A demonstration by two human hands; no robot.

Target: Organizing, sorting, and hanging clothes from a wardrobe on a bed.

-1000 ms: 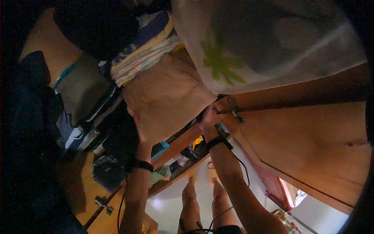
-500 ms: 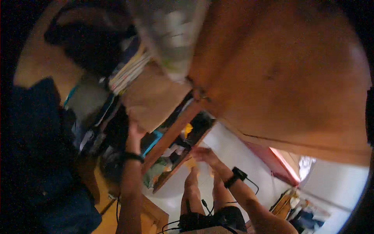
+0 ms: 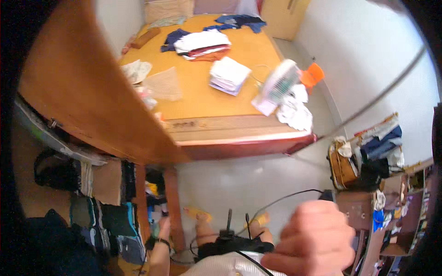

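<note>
My right hand point(image 3: 315, 237) is raised close in front of me, large and blurred. Its fingers are curled into a fist, and nothing shows in them. Low on the left, my left hand point(image 3: 162, 228) is beside the wooden edge point(image 3: 174, 202) of an open wardrobe; its fingers are too blurred to read. A dark band circles that wrist. Left of this hand are folded dark clothes point(image 3: 115, 218) stacked on a shelf, some edged in blue. A brown folded cloth point(image 3: 107, 181) lies farther in. Small items, one of them yellow point(image 3: 151, 187), sit in the narrow compartment nearer the edge.
The wooden wardrobe door point(image 3: 106, 96) stands open ahead on the left. Beyond it is a bed point(image 3: 193, 103) with folded white cloths point(image 3: 229, 76), piled clothes point(image 3: 202, 43) and a fan point(image 3: 281, 80). Shelves point(image 3: 368, 207) and a brown bag point(image 3: 341, 168) are at right. Cables hang around my waist.
My view has swung right, bringing the bed into sight. My right hand has risen from beside the wardrobe and closed into a fist. My left hand has moved off the brown cloth to the wooden edge.
</note>
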